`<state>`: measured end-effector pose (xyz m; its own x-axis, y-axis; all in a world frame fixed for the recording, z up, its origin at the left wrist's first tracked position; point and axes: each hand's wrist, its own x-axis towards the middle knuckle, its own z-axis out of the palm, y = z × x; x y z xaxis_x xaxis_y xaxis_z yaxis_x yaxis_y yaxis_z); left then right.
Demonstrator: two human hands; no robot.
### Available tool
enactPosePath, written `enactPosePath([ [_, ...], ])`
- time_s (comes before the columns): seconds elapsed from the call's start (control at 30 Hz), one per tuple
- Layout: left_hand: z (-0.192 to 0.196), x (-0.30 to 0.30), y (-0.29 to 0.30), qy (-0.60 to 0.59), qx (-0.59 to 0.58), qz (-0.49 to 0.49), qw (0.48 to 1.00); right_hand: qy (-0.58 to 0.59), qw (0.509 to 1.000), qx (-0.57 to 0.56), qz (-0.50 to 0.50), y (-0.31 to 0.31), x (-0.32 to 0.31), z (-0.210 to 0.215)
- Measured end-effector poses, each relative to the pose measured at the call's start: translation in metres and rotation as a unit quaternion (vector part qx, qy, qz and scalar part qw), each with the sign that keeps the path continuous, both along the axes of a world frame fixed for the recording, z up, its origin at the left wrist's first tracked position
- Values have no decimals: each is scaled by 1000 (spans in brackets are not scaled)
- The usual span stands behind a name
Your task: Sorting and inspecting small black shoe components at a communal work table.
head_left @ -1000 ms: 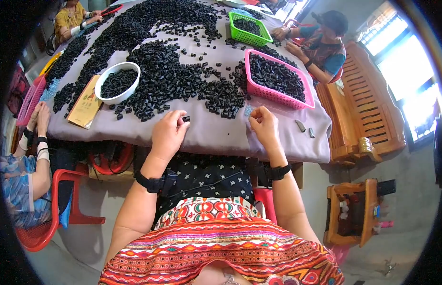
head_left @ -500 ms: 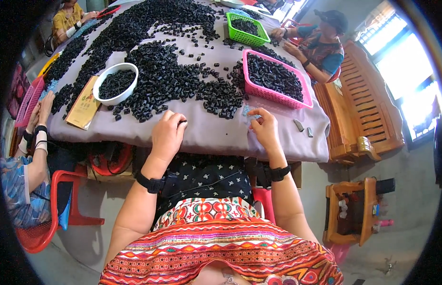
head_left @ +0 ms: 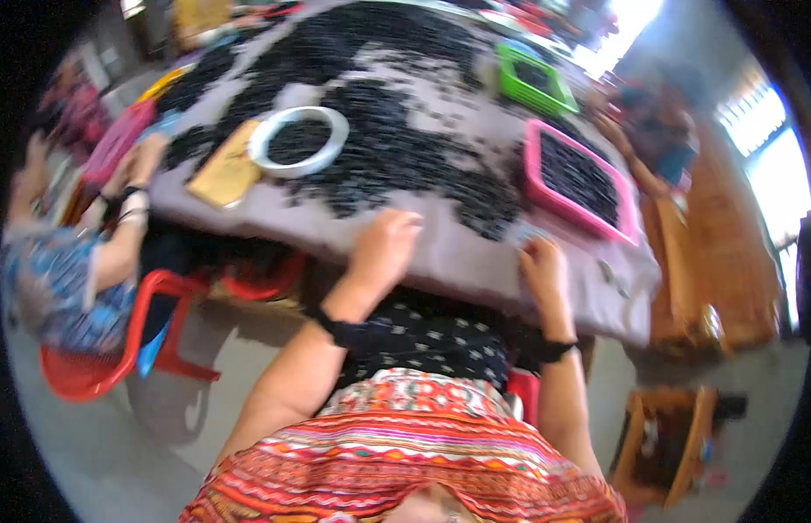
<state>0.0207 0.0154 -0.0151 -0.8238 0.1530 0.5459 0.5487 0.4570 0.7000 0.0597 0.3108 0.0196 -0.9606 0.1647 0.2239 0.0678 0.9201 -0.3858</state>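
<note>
Motion blurs the whole view. My left hand (head_left: 385, 251) is closed over the table's near edge, its fingers curled as they were round a small black piece, which the blur now mostly hides. My right hand (head_left: 543, 266) has thumb and fingers pinched together, and I cannot make out what is between them. Just beyond its fingertips is a small pale-blue patch (head_left: 528, 233) on the cloth. A wide heap of small black pieces (head_left: 379, 148) spreads beyond both hands. The pink basket (head_left: 534, 179), filled with black pieces, stands beyond my right hand.
A white bowl (head_left: 337, 144) holding dark pieces stands by a yellow packet (head_left: 224, 179) at left. At the far right is a green basket (head_left: 545, 103). People sit at both sides, one on a red chair (head_left: 161, 288). A wooden bench (head_left: 737, 253) stands at right.
The view has swung, so the table and its contents appear shifted right and lower. Both hands shift with it and stay near the table edge; my right fingers look drawn closer together.
</note>
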Motion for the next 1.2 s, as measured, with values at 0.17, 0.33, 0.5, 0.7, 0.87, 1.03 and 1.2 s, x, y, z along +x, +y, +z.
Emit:
enactPosePath([
  [0.17, -8, 4, 10, -5, -3, 37, 999, 96, 993, 17, 68, 12, 7, -8],
  [0.33, 4, 12, 5, -71, 25, 58, 995, 101, 988, -104, 60, 19, 5, -5],
  [0.5, 4, 14, 4, -81, 70, 47, 993, 128, 978, -146, 83, 22, -5, -17],
  [0.7, 18, 28, 40, -38, 51, -69, 996, 70, 964, -242, 87, 29, -6, -13],
  [0.87, 28, 32, 84, -6, 6, -144, 990, 38, 906, -409, 101, 5, 7, 15],
  [1.03, 35, 32, 114, 14, 3, -175, 984, 21, 895, -423, 139, -1, 19, 29],
  [1.2, 36, 27, 125, 18, 2, -150, 988, 20, 885, -445, 136, 4, 22, 27],
])
